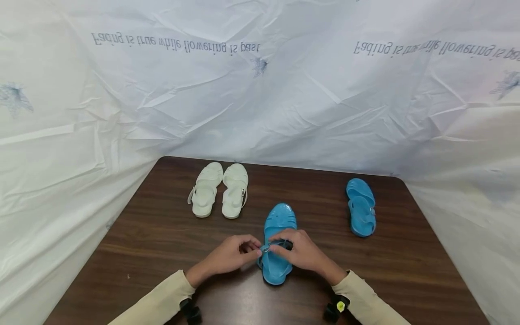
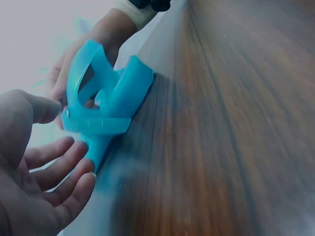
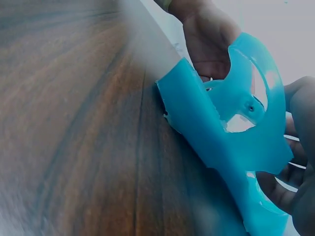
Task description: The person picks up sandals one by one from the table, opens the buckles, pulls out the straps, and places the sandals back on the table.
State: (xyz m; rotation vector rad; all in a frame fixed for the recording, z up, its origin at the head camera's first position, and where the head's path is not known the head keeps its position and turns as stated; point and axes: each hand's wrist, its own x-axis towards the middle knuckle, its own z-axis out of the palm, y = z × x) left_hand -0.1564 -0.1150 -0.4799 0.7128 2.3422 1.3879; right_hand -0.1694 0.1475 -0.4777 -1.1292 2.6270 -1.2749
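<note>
A blue jelly sandal (image 1: 277, 267) lies on the table between the two hands, its toe pointing away. The left hand (image 1: 237, 253) is at the buckle on the left side of its ankle strap, with thumb and forefinger pinching there. From the other side, the right hand (image 1: 302, 250) holds the strap between thumb and fingers. In the left wrist view, the left hand's other fingers (image 2: 59, 169) are loosely bent beside the strap (image 2: 98, 125). The right wrist view shows the sandal's heel and strap (image 3: 256, 147) close up, with the right hand (image 3: 300, 142) behind.
A pair of white sandals (image 1: 233, 194) lies at the back left of the brown table (image 1: 154, 225). Another blue sandal (image 1: 362, 216) lies to the right. Behind the table hangs a white printed sheet (image 1: 284, 90).
</note>
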